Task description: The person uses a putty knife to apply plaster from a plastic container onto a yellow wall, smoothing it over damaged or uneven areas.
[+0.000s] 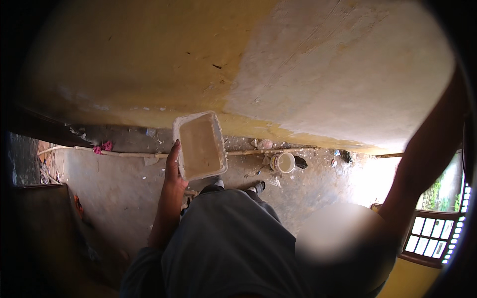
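Note:
My left hand grips a rectangular tub by its left side, thumb up along the rim. Whitish paste crusts the tub's rim, and beige material coats its inside; how deep it lies I cannot tell. In front of me rises a wall, yellow on the left, with a paler, whitish coated area on the right. My right arm is raised toward the upper right, beside the pale part of the wall. The right hand itself lies beyond the picture's dark rim, so whatever it holds is hidden.
A white bucket stands on the splattered floor, right of my feet. Along the wall's base lies a long pole, with a pink cloth by its left part. Black plastic sits beside the bucket. At far right is a window.

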A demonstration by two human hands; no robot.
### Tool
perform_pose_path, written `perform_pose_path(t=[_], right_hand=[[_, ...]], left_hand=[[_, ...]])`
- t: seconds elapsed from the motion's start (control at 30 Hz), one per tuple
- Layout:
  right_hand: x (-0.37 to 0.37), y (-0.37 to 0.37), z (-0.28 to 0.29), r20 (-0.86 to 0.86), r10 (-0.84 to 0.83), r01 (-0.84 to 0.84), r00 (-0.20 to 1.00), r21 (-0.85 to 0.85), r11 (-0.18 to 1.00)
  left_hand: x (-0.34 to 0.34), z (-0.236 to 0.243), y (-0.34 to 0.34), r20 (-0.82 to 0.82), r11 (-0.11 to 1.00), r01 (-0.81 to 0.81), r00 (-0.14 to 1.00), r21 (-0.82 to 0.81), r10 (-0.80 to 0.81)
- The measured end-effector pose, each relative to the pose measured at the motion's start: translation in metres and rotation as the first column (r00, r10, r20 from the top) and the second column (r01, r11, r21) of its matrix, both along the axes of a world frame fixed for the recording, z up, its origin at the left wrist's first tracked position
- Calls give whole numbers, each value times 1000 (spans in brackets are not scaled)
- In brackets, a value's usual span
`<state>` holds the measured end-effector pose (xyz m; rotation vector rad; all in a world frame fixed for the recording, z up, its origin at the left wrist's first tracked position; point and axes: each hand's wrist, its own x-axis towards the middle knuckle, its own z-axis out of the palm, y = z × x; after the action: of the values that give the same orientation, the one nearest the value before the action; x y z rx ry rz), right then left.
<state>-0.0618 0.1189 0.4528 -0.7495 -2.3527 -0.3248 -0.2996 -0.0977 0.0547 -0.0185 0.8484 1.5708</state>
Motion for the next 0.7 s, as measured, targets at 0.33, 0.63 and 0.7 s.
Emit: perform_pose_path(t=[0.33,0.63,0.7], right_hand=[[5,16,-462,109,-32,20,994,114,993],[10,57,-205,95,-118,89,988,266,960],[11,49,-106,49,-215,179,975,394,901]], left_hand=[[-8,-3,-7,16,998,-48,999,43,48],[4,-11,-2,6,1000,1,1000,8,-1],[3,-11,-5,19,1000,5,1000,12,-6]])
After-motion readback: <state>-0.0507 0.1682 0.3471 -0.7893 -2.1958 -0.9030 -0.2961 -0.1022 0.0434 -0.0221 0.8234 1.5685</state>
